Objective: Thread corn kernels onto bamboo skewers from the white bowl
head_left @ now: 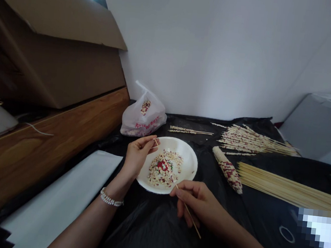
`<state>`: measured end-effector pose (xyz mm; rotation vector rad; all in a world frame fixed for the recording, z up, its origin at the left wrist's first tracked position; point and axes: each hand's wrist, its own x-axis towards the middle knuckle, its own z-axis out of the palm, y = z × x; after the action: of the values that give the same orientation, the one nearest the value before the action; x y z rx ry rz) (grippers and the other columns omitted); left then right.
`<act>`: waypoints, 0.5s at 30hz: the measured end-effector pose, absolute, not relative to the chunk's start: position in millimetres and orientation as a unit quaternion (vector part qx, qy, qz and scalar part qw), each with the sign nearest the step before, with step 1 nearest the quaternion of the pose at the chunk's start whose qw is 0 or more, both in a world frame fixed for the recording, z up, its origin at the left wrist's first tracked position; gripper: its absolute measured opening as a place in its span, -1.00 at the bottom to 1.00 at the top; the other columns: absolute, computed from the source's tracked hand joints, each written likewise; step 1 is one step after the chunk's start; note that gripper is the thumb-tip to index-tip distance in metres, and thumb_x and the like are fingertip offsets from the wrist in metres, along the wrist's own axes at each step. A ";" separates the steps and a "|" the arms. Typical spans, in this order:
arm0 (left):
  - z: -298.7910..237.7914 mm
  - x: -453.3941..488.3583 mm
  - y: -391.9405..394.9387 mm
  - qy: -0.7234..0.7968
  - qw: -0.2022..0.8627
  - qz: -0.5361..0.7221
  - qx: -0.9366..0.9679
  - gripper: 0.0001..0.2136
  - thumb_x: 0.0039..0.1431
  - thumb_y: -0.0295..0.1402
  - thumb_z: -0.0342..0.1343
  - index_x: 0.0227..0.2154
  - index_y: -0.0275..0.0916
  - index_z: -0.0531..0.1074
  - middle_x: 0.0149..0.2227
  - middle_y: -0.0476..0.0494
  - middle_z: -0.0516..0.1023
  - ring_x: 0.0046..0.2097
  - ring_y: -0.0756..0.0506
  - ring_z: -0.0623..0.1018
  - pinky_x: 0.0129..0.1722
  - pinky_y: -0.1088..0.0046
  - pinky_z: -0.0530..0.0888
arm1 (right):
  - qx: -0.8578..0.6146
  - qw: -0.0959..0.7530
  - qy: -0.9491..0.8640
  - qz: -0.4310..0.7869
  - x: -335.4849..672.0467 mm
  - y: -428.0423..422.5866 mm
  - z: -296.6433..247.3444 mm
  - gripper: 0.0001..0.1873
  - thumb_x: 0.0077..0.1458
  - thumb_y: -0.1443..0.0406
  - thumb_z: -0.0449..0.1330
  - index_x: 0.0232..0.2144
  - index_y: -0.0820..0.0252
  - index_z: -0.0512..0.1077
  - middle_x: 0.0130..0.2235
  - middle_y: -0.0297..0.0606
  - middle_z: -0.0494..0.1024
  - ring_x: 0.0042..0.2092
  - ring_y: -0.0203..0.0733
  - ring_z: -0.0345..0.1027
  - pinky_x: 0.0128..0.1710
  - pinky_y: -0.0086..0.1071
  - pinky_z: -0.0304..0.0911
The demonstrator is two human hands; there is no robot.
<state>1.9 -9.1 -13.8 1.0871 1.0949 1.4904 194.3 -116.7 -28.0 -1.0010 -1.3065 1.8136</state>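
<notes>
The bowl is white with a red and green motif at its centre, and the corn kernels in it mix cream with dark red. The corn cob is mottled cream and maroon, the bamboo skewers pale straw yellow, the plastic sheeting black, the plastic bag translucent white with red lettering, the beaded bracelet pearly white, the cardboard box plain brown

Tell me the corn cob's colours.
Cob: cream with dark red patches; best in the head view.
</notes>
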 end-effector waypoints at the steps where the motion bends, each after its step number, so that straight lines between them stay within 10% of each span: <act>1: -11.3 2.0 -9.7 0.440 0.501 0.613 0.424 -0.75 0.04 -0.41 0.27 -0.17 -0.29 0.55 -0.24 -0.21 0.65 -0.20 -0.05 0.61 -0.17 0.47 0.54 | -0.391 0.342 -0.507 0.688 194.7 -116.4 -27.7 -0.72 0.12 0.10 0.16 -0.36 0.22 0.42 -0.64 -0.44 0.46 -0.74 -0.47 0.17 -0.79 -0.62 -0.07; 15: 2.8 -7.3 -8.1 0.335 0.741 0.556 0.171 -0.88 0.24 -0.51 0.07 -0.27 -0.36 0.51 -0.47 -0.07 0.50 -0.50 0.11 0.49 -0.57 0.71 0.46 | -0.393 0.329 -0.530 0.675 194.8 -114.8 -26.6 -0.74 0.13 0.13 0.14 -0.37 0.23 0.42 -0.64 -0.45 0.42 -0.75 -0.51 0.10 -0.78 -0.61 -0.13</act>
<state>-7.3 -8.1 2.8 0.3744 0.7346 1.2189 194.8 -114.8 -26.6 -1.0291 -1.3869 1.7677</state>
